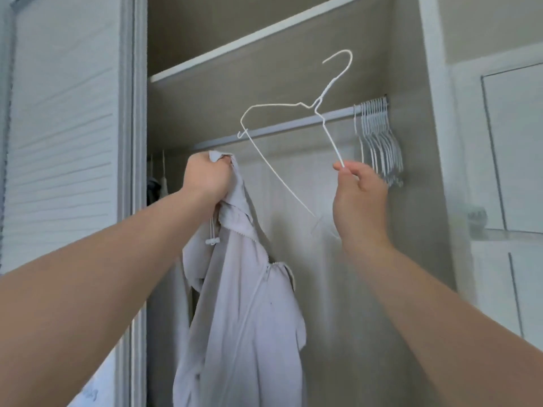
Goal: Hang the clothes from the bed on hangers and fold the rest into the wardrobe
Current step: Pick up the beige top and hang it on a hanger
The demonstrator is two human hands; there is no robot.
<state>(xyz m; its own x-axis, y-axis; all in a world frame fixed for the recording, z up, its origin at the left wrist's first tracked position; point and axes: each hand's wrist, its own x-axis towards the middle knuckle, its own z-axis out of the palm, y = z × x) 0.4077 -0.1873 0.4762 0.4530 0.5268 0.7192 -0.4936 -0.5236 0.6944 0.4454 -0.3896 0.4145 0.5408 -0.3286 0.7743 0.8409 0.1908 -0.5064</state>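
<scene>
The pale grey zip jacket (241,318), bunched in the left hand's (205,177) fist just below the rail (293,126), could slip, its collar unopened; the white wire hanger (332,142), pinched at one corner by the right hand (360,198) across the rail, may swing or snag (thin wire twists). The wardrobe (411,201) holds spare hangers (379,142) at the rail's right end; dark garments (153,186), perhaps, far left.

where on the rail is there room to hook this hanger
The rail is bare along its middle, between the dark clothes hanging at its left end and the bunch of empty hangers packed at its right end. The right end is crowded; hook the wire hanger mid-rail.
</scene>
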